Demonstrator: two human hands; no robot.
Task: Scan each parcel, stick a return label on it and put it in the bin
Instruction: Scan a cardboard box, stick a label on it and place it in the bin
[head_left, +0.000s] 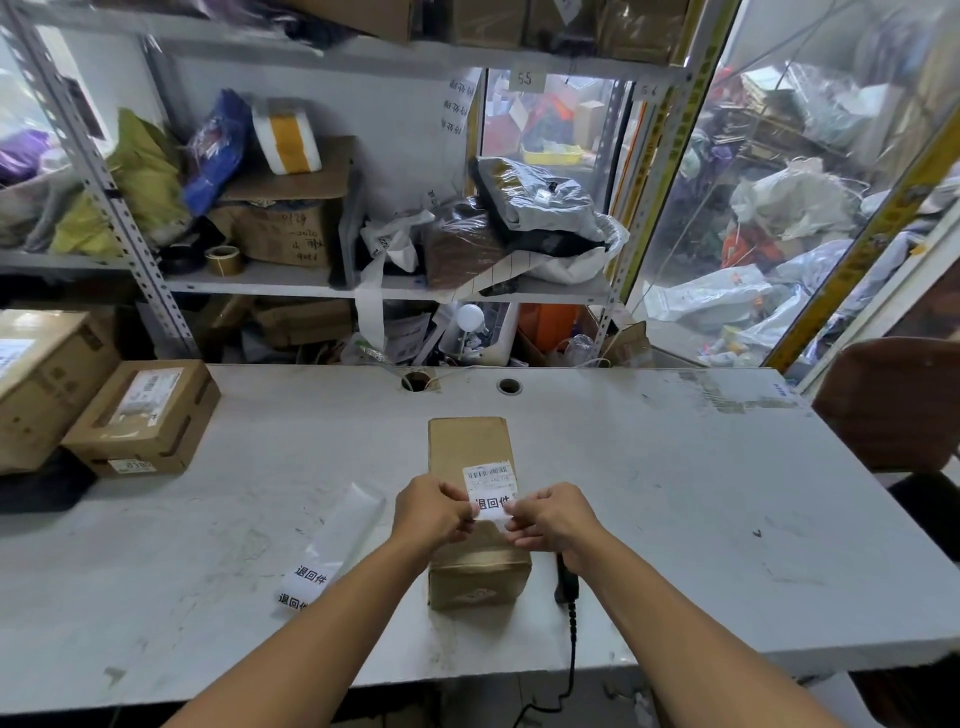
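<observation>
The brown parcel (470, 499) lies mid-table (675, 519), open tabletop right of it. Left hand (428, 512) and right hand (553, 517) each pinch an end of the return label (491, 506), printed 退回件, over the parcel's top. The label strip (322, 551) beside it repeats 退回件.

We read "退回件" on the return label (491, 504) over the parcel (470, 452), same txt twice on the label strip (311, 571); "55" on a shelf tag (525, 79); barcode sticker (488, 477) txt too small.

white table (675, 493), cluttered metal shelving (124, 218), perhaps windows
</observation>
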